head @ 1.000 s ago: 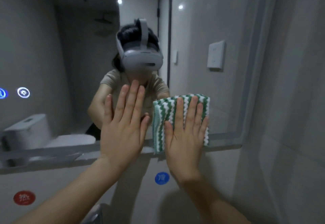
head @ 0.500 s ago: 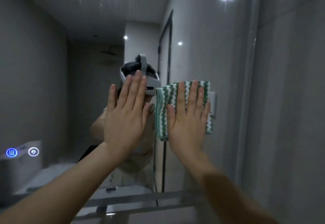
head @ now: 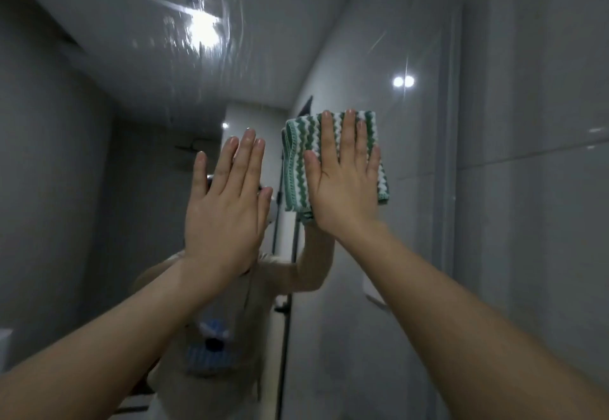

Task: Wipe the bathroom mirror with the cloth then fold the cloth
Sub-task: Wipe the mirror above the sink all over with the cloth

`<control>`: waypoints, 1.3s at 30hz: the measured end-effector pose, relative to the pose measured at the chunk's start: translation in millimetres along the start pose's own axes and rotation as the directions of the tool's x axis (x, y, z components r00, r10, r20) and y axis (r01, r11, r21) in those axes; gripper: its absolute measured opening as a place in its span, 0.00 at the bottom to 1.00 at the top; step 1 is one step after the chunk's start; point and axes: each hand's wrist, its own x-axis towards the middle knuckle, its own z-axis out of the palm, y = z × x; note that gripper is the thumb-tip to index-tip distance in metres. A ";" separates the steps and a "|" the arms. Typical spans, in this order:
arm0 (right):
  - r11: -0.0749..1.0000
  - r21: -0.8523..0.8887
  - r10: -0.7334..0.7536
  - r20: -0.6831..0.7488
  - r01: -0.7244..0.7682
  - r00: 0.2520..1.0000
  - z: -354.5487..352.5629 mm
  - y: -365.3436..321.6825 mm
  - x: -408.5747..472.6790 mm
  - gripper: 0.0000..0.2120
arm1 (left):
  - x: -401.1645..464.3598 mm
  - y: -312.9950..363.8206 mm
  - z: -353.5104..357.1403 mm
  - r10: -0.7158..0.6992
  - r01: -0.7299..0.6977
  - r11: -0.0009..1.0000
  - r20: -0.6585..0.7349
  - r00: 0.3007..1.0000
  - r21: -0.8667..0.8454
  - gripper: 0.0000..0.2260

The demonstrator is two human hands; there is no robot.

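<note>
The bathroom mirror (head: 138,129) fills most of the view and reflects a dim grey room, a ceiling light and a person. A green-and-white zigzag cloth (head: 298,159), folded into a thick pad, lies flat against the glass right of centre. My right hand (head: 344,182) presses on it with straight, spread fingers. My left hand (head: 227,209) is raised beside it with straight fingers, palm toward the mirror; it holds nothing. Whether it touches the glass cannot be told.
The mirror's right edge (head: 449,156) runs vertically, with a glossy grey tiled wall (head: 534,189) beyond it. Streaks and droplets show on the glass around the reflected light (head: 201,29).
Both hands and the cloth have slid upward along the mirror. The view has tilted up with them, so the shelf below the mirror has dropped out of sight.
</note>
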 end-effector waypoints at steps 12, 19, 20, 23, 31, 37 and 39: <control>1.000 0.017 -0.019 0.111 0.017 0.994 -34.1 -9.1 136.0 0.27 | 137.9 -18.1 -2.9 -0.041 0.041 0.999 0.005 0.999 0.005 0.25; 0.999 0.012 -0.034 0.116 0.033 0.993 -42.5 -7.4 175.1 0.28 | 159.1 -21.2 1.3 -0.028 0.029 0.999 -0.050 0.998 0.027 0.26; 0.999 0.012 -0.032 0.123 0.030 0.992 -45.0 -7.5 180.9 0.27 | 158.9 -21.6 1.7 -0.023 0.025 0.999 -0.050 0.998 0.030 0.27; 1.000 0.016 -0.014 0.135 0.012 0.991 -51.5 -8.4 196.4 0.27 | 161.4 -22.6 1.4 -0.017 0.019 0.999 -0.031 0.999 0.048 0.27; 0.998 0.017 -0.055 0.139 0.053 0.989 -56.1 -3.2 211.6 0.27 | 195.2 -16.9 -6.3 -0.049 0.047 0.997 0.033 0.998 0.054 0.25; 0.995 0.010 -0.102 0.126 0.102 0.987 -61.6 4.6 224.7 0.27 | 229.4 -14.5 -7.7 -0.121 0.120 0.991 0.008 0.993 0.053 0.24; 0.994 0.007 -0.105 0.113 0.105 0.988 -64.1 7.9 229.8 0.27 | 237.2 -14.6 -4.2 -0.146 0.146 0.989 -0.003 0.989 0.035 0.24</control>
